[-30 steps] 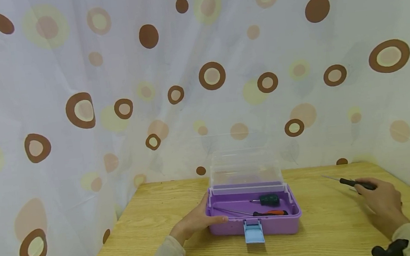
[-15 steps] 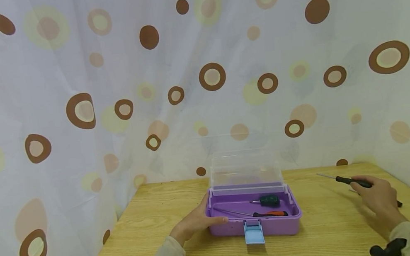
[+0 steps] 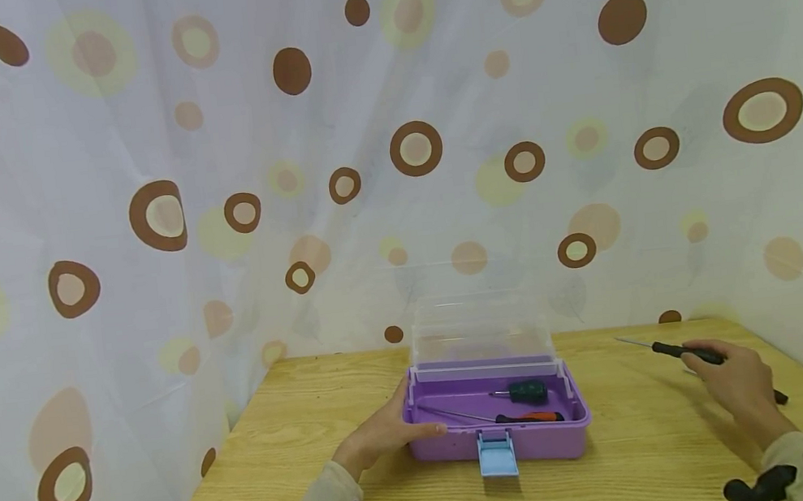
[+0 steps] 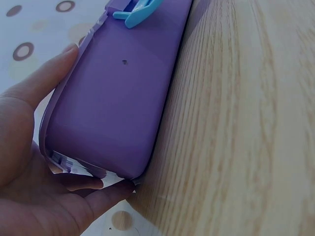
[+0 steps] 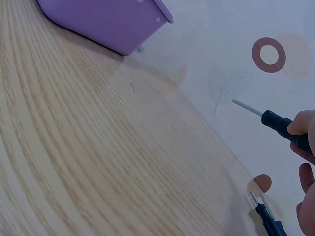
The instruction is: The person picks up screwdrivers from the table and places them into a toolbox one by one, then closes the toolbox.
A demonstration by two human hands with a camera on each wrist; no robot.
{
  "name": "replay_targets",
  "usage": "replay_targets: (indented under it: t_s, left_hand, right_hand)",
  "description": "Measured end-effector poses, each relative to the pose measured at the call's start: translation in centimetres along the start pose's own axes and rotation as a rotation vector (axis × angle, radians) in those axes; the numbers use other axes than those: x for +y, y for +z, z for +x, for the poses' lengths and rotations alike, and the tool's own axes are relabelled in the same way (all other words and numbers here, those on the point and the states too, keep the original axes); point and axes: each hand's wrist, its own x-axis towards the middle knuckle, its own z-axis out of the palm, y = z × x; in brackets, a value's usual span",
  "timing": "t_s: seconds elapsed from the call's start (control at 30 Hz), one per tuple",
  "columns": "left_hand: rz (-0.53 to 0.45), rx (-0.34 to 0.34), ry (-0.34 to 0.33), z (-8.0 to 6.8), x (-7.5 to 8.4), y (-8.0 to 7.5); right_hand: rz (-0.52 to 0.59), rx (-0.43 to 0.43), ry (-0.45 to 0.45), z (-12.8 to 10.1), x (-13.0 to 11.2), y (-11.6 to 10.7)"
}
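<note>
A purple tool box stands open on the wooden table, its clear lid upright and its blue latch hanging at the front. Inside lie a green-handled screwdriver and an orange-handled screwdriver. My left hand grips the box's left end, thumb on the front wall. My right hand holds a black-handled screwdriver lifted above the table right of the box, tip pointing left.
Another black screwdriver lies on the table under my right hand. A dotted curtain hangs close behind and beside the table. Bare wood lies in front of the box.
My right hand has lifted the black-handled screwdriver a little and carried it slightly leftward. The left hand and the box have not moved.
</note>
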Motion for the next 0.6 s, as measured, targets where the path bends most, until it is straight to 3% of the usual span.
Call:
replay_targets:
  t_s: [0.6]
  left_hand:
    - [0.014,0.010,-0.011,0.0,0.0,0.0]
  right_hand:
    - [0.059,-0.020,-0.029,-0.3,-1.2,0.5]
